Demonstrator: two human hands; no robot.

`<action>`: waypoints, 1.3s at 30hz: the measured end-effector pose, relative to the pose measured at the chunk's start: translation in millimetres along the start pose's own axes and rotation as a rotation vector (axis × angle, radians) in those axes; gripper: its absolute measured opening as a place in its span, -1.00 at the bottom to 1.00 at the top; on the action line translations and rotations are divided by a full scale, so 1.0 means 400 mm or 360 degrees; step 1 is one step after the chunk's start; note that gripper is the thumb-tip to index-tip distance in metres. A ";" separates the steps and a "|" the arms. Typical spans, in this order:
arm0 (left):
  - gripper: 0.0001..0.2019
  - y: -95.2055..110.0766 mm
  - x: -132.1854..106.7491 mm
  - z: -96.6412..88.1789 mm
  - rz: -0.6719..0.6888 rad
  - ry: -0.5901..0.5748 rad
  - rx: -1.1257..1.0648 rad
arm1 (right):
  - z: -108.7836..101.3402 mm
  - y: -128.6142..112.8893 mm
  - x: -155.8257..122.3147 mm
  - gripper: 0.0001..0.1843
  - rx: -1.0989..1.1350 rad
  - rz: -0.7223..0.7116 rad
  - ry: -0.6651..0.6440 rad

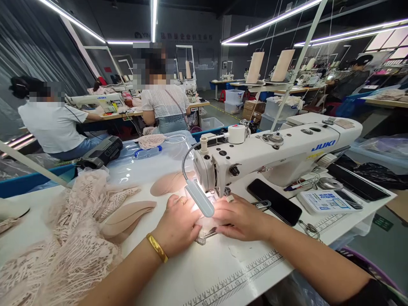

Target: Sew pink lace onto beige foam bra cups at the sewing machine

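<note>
At the needle end of a white sewing machine (274, 151), my left hand (178, 223) and my right hand (237, 216) face each other with fingers bent. Between them is a small pale beige fabric piece (207, 223), pinched and pressed down at its two sides. A lit gooseneck lamp (200, 199) hides part of the fabric and some fingertips. Beyond my left hand lies a beige bra cup (167, 182). More cups (127, 219) rest to the left, beside a heap of beige lace (86, 225).
A black phone (274, 202), a white and blue box (328, 201) and small tools lie right of my right hand. A printed ruler (242, 276) runs along the front table edge. A clear plastic bin (149, 157) stands behind. Several people sit at other machines.
</note>
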State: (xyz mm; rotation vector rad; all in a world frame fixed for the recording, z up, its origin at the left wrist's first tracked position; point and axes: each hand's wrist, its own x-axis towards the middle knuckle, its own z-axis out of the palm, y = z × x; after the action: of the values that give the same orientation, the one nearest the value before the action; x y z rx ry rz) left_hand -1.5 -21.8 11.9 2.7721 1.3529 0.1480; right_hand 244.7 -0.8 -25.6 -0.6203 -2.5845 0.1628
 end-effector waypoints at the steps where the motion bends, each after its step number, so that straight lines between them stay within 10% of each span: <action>1: -0.84 0.015 0.000 0.001 -0.0067 -0.0013 0.0062 | 0.002 -0.003 0.006 -0.77 0.0032 -0.0015 -0.0046; 7: -0.65 0.075 -0.009 -0.011 -0.0184 -0.0262 0.0084 | 0.012 0.015 0.021 -0.75 -0.0221 0.0148 -0.0113; 17: -0.42 -0.015 -0.030 -0.057 0.0229 -0.0540 -0.0425 | -0.065 0.065 -0.008 -0.76 0.0245 0.0311 -0.0309; 25: -0.75 -0.015 -0.001 -0.007 0.0414 -0.0222 -0.0327 | -0.097 0.060 -0.005 -0.75 0.0665 0.0301 -0.0340; 39: -0.76 -0.049 0.019 -0.001 0.0514 -0.0014 -0.0244 | -0.007 0.054 0.007 -0.83 0.0051 0.0289 -0.0164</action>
State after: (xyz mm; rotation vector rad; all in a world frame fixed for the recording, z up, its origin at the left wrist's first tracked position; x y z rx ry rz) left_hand -12.3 -3.6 11.1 2.8313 0.8422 0.2408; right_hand 252.3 20.0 -26.7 -0.8559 -2.6156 0.3026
